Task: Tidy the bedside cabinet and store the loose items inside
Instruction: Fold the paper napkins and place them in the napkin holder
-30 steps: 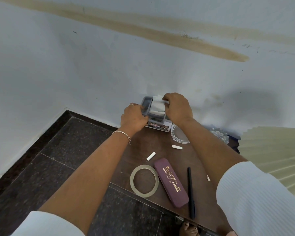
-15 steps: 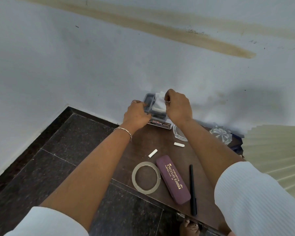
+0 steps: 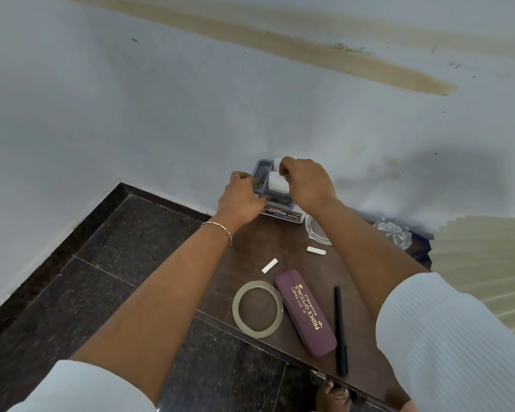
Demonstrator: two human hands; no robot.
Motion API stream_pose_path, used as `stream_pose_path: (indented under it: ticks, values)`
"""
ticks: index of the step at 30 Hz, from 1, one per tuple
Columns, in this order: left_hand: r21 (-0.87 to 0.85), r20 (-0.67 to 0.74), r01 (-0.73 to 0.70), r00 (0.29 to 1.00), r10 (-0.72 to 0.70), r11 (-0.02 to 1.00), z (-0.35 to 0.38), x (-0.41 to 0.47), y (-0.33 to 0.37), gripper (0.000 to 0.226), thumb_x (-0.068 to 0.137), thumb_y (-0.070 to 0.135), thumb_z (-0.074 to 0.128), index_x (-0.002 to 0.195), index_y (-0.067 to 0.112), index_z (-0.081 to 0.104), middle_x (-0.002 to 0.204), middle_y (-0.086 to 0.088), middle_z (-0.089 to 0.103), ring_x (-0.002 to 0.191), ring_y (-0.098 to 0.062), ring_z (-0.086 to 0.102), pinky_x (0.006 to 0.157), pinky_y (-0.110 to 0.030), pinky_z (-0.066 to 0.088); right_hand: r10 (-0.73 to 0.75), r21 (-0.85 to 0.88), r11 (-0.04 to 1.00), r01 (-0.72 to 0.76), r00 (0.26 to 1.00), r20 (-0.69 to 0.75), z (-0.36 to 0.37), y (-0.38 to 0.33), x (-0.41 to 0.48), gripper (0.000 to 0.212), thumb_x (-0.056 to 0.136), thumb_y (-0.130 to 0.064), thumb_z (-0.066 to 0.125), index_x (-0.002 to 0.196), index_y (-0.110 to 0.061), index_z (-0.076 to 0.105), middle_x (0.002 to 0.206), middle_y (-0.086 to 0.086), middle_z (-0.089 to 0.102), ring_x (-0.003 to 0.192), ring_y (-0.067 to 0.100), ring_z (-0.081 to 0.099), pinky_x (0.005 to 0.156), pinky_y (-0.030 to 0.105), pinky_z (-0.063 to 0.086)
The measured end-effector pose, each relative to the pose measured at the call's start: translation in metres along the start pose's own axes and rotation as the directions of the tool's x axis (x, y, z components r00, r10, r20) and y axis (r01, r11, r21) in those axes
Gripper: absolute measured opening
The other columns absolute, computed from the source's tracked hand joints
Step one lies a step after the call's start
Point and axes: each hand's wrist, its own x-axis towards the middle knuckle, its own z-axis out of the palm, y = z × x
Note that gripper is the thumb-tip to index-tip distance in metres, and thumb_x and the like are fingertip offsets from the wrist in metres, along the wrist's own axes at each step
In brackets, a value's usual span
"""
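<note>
A grey plastic organiser tray [image 3: 260, 171] stands on a white box at the back of the brown cabinet top [image 3: 283, 242], against the wall. My left hand [image 3: 240, 200] grips the tray's left side. My right hand [image 3: 305, 181] pinches folded white paper [image 3: 277, 182] that lies in the tray's right compartment. Loose on the cabinet top lie two white chalk pieces [image 3: 269, 266] [image 3: 315, 250], a ring of clear tape [image 3: 257, 309], a maroon spectacle case [image 3: 305, 312] and a black pen [image 3: 340, 331].
A clear glass dish [image 3: 317, 231] and a cut-glass bowl [image 3: 394, 233] sit at the cabinet's back right. A cream pleated bed cover [image 3: 482, 263] borders the right side. Dark stone floor [image 3: 87, 278] lies to the left. A toe shows below the cabinet's front edge.
My right hand has pushed the white paper lower into the tray, with less of it sticking up. My left hand stays on the tray's left side.
</note>
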Motion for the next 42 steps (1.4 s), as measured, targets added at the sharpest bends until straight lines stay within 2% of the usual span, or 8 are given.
stream_pose_path:
  ticks: [7, 13, 17, 23, 28, 32, 36, 42]
  values:
    - [0.019, 0.029, -0.01, 1.0, 0.009, 1.0, -0.003, -0.004, 0.003, 0.056, 0.084, 0.026, 0.068, 0.134, 0.009, 0.05, 0.14, -0.009, 0.037, 0.122, -0.027, 0.05, 0.106, -0.04, 0.042, 0.023, 0.084, 0.996, -0.026, 0.999, 0.037, 0.003, 0.013, -0.004, 0.037, 0.094, -0.003, 0.046, 0.126, -0.015, 0.06, 0.128, 0.008, 0.058, 0.118, 0.033, 0.047, 0.096, 0.036, 0.038]
    - [-0.004, -0.01, 0.02, 1.0, -0.02, 1.0, -0.006, -0.02, 0.016, 0.064, 0.083, 0.027, 0.067, 0.138, 0.014, 0.04, 0.139, -0.013, 0.039, 0.129, -0.032, 0.04, 0.105, -0.044, 0.039, 0.118, 0.237, 0.969, -0.073, 0.976, -0.181, -0.027, 0.019, -0.036, 0.04, 0.091, -0.002, 0.049, 0.128, -0.013, 0.058, 0.128, 0.009, 0.054, 0.118, 0.029, 0.049, 0.099, 0.03, 0.034]
    - [-0.05, -0.044, 0.044, 0.998, -0.046, 0.998, -0.002, -0.04, 0.03, 0.06, 0.083, 0.027, 0.066, 0.135, 0.014, 0.041, 0.137, -0.013, 0.042, 0.129, -0.032, 0.039, 0.103, -0.044, 0.04, 0.166, 0.32, 0.944, -0.086, 0.958, -0.233, -0.041, 0.02, -0.084, 0.035, 0.086, -0.003, 0.053, 0.119, -0.013, 0.061, 0.119, 0.008, 0.058, 0.109, 0.026, 0.057, 0.095, 0.039, 0.046]
    - [-0.143, -0.043, 0.007, 0.999, -0.013, 0.99, 0.02, -0.087, 0.06, 0.053, 0.078, 0.028, 0.067, 0.127, 0.017, 0.049, 0.122, -0.009, 0.059, 0.119, -0.029, 0.052, 0.098, -0.042, 0.045, 0.239, 0.334, 0.924, -0.184, 0.962, -0.131, -0.044, 0.018, -0.168, 0.037, 0.084, -0.002, 0.055, 0.12, -0.008, 0.06, 0.119, 0.012, 0.06, 0.112, 0.026, 0.055, 0.089, 0.016, 0.03]
    - [-0.218, 0.102, 0.024, 0.995, -0.002, 0.976, 0.06, -0.127, 0.08, 0.049, 0.079, 0.024, 0.067, 0.125, 0.015, 0.053, 0.117, -0.004, 0.064, 0.11, -0.021, 0.06, 0.094, -0.031, 0.046, 0.319, 0.32, 0.899, -0.299, 0.948, -0.013, -0.039, 0.029, -0.228, 0.036, 0.087, -0.007, 0.056, 0.123, -0.01, 0.059, 0.123, 0.01, 0.059, 0.115, 0.025, 0.055, 0.096, 0.029, 0.039]
    - [-0.223, 0.204, 0.077, 0.979, -0.031, 0.972, 0.093, -0.144, 0.093, 0.038, 0.083, 0.02, 0.067, 0.12, 0.015, 0.06, 0.117, -0.003, 0.065, 0.111, -0.017, 0.059, 0.09, -0.022, 0.04, 0.416, 0.316, 0.859, -0.402, 0.909, 0.026, -0.037, 0.046, -0.265, 0.034, 0.09, -0.011, 0.053, 0.123, -0.013, 0.06, 0.124, 0.006, 0.06, 0.117, 0.021, 0.055, 0.099, 0.027, 0.038]
    - [-0.208, 0.274, 0.104, 0.961, -0.044, 0.973, 0.119, -0.148, 0.106, 0.04, 0.083, 0.02, 0.068, 0.121, 0.014, 0.059, 0.117, -0.002, 0.066, 0.111, -0.017, 0.06, 0.089, -0.022, 0.041, 0.498, 0.3, 0.818, -0.49, 0.865, 0.056, -0.033, 0.062, -0.289, 0.033, 0.091, -0.01, 0.051, 0.122, -0.014, 0.063, 0.126, 0.004, 0.061, 0.117, 0.019, 0.055, 0.098, 0.023, 0.036]
    - [-0.159, 0.382, 0.08, 0.924, -0.014, 0.984, 0.151, -0.145, 0.124, 0.048, 0.082, 0.015, 0.067, 0.129, 0.011, 0.056, 0.123, -0.005, 0.063, 0.115, -0.018, 0.059, 0.092, -0.023, 0.043, 0.464, 0.213, 0.851, -0.48, 0.877, 0.121, -0.022, 0.08, -0.3, 0.039, 0.094, -0.01, 0.047, 0.132, -0.012, 0.056, 0.138, 0.005, 0.054, 0.126, 0.022, 0.05, 0.105, 0.026, 0.03]
